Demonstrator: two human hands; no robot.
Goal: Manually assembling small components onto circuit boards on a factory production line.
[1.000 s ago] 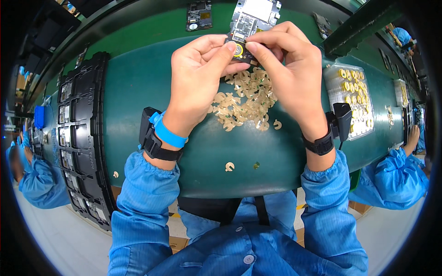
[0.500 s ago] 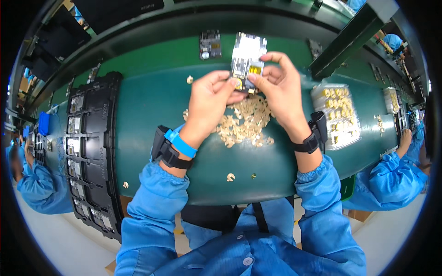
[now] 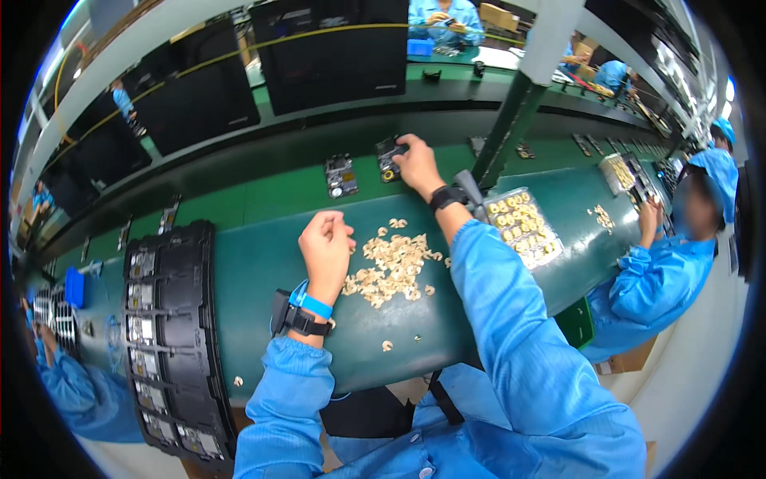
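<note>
My right hand point(image 3: 416, 166) reaches far forward and rests on a small dark circuit module point(image 3: 390, 157) lying on the green conveyor belt point(image 3: 263, 195). My left hand point(image 3: 325, 247) hovers loosely curled over the dark green bench, just left of a pile of small pale gold parts point(image 3: 392, 267); whether it holds one of them is hidden. Another dark module point(image 3: 338, 176) lies on the belt to the left of the first. Both wrists wear black bands, the left one also a blue strap.
A black tray point(image 3: 166, 319) with rows of modules lies at the bench's left. A clear box of gold parts point(image 3: 523, 226) sits right of my arm, beside a green post point(image 3: 511, 104). A co-worker in blue point(image 3: 666, 263) works at right, another at left.
Both hands were together holding the module above the pile. Now the right hand has carried it forward onto the belt, and the left hand has drawn back beside the pile.
</note>
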